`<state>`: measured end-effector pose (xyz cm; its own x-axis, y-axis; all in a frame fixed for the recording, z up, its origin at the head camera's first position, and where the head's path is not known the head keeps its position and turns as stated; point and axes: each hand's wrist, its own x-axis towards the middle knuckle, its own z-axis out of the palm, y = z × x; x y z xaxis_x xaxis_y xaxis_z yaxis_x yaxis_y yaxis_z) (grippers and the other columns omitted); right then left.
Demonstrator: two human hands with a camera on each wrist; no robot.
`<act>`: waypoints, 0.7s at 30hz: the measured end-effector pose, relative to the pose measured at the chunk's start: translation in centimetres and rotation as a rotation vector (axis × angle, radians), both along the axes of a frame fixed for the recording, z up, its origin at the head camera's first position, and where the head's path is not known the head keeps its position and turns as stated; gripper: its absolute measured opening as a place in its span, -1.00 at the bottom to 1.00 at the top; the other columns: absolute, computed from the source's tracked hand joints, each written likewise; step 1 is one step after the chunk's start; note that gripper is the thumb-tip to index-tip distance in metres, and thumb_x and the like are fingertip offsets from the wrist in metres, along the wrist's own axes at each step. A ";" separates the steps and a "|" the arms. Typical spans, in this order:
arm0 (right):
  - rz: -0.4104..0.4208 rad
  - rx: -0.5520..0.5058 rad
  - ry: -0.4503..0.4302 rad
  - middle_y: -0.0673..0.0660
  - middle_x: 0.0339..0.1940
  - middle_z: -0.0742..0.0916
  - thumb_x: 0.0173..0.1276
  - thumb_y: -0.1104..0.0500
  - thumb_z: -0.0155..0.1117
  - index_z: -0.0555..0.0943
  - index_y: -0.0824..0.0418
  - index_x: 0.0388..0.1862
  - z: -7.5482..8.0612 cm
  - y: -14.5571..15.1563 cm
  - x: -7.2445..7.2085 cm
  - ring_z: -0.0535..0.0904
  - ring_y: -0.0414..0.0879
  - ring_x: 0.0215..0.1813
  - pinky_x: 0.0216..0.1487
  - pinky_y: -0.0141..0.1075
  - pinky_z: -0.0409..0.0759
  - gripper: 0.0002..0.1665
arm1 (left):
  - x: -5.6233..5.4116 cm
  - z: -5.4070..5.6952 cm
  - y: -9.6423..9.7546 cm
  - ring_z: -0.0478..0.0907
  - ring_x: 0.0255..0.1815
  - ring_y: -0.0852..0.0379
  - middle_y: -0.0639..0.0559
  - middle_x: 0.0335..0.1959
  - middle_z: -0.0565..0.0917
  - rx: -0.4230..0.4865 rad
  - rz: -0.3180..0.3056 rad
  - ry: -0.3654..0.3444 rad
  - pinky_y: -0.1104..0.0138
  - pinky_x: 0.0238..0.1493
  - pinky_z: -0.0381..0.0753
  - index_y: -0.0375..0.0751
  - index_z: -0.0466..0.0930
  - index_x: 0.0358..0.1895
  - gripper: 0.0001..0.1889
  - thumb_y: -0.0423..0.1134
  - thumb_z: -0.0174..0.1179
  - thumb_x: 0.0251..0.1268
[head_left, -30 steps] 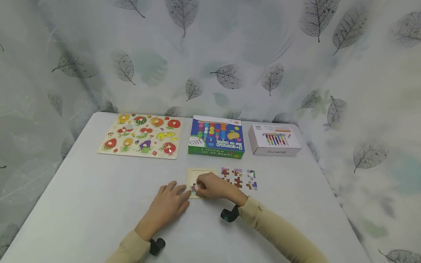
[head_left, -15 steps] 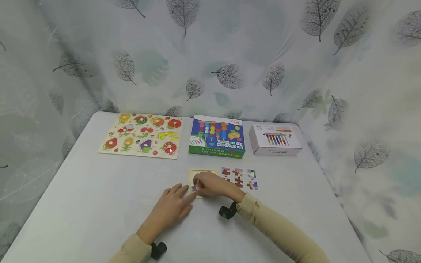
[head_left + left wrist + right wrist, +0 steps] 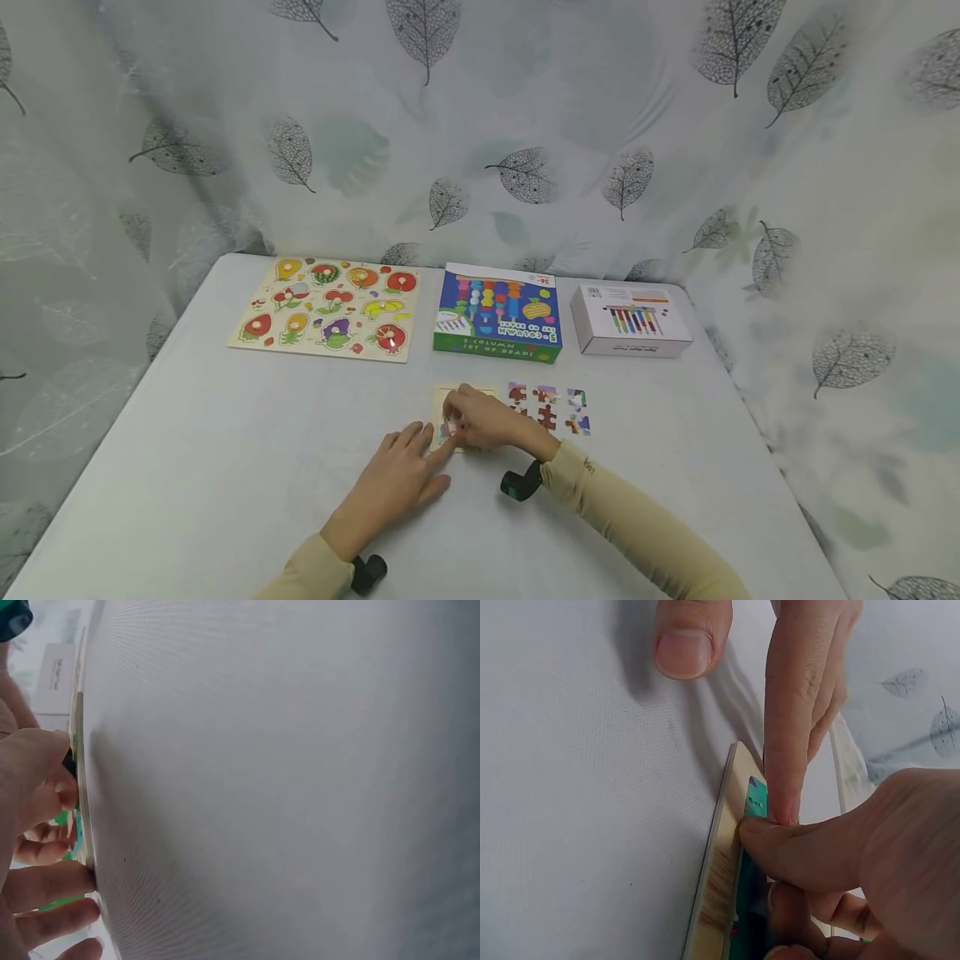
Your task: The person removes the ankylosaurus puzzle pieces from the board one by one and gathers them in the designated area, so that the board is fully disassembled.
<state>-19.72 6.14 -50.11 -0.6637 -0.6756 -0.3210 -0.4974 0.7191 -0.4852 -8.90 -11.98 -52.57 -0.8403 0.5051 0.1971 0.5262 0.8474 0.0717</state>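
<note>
A small pale wooden puzzle tray [image 3: 438,402] lies on the table in front of me, with colourful jigsaw pieces [image 3: 445,431] in its near left corner. My right hand [image 3: 487,419] is over the tray, thumb and curled fingers on a teal jigsaw piece [image 3: 757,796] near the wooden rim [image 3: 718,881]. From the left, my left hand [image 3: 393,479] reaches in with fingers spread. Its straight index finger [image 3: 786,742] presses down beside my right thumb, while its thumb stays apart from the tray. The right hand covers much of the tray in the head view.
Several loose jigsaw pieces [image 3: 547,417] lie in rows right of the tray, partly behind the right hand. Farther back are a fruit peg puzzle board [image 3: 327,310], a blue and green bead-set box [image 3: 498,312] and a white box [image 3: 631,321]. A leaf-print curtain [image 3: 480,125] hangs behind.
My left hand has slid right and slightly forward, bringing its index finger onto the piece by the right thumb. The right hand has shifted only slightly over the tray.
</note>
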 end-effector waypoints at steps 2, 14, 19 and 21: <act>-0.013 -0.033 -0.017 0.07 -0.05 0.61 0.37 0.21 0.35 0.55 0.12 0.05 -0.1 0.1 0.0 0.49 -0.17 -0.12 -0.03 -0.31 0.58 -0.70 | 0.0 0.0 0.0 0.59 0.24 -0.13 -0.16 0.19 0.66 -0.003 0.002 -0.016 -0.01 0.11 0.64 0.10 0.55 0.34 -0.45 0.16 0.25 0.32; -0.032 -0.179 -0.060 0.05 -0.11 0.72 0.51 0.24 0.15 0.58 0.15 0.05 -0.4 0.9 -0.1 0.56 -0.19 -0.15 -0.02 -0.30 0.59 -0.81 | 0.0 0.0 0.7 0.58 0.24 -0.12 -0.16 0.14 0.69 -0.036 0.039 0.006 0.01 0.13 0.63 0.19 0.63 0.21 -0.56 0.14 0.29 0.29; -0.027 -0.192 -0.051 0.03 -0.14 0.73 0.51 0.23 0.17 0.60 0.13 0.01 -0.6 0.9 -0.1 0.58 -0.22 -0.16 -0.03 -0.34 0.60 -0.84 | 0.1 0.0 1.0 0.60 0.20 -0.08 -0.15 0.09 0.71 -0.076 0.059 0.058 0.06 0.11 0.63 0.23 0.66 0.16 -0.57 0.16 0.32 0.24; -0.034 -0.203 -0.046 0.02 -0.14 0.73 0.50 0.22 0.18 0.60 0.11 0.00 -0.6 0.9 -0.1 0.58 -0.22 -0.16 -0.02 -0.34 0.59 -0.84 | 0.1 0.1 1.1 0.60 0.19 -0.08 -0.16 0.07 0.71 -0.086 0.061 0.068 0.07 0.10 0.63 0.23 0.67 0.15 -0.58 0.16 0.33 0.23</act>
<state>-19.81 7.07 -50.75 -0.6747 -0.7074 -0.2108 -0.4486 0.6198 -0.6439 -8.83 -10.91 -52.48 -0.8560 0.4709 0.2132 0.4747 0.8794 -0.0366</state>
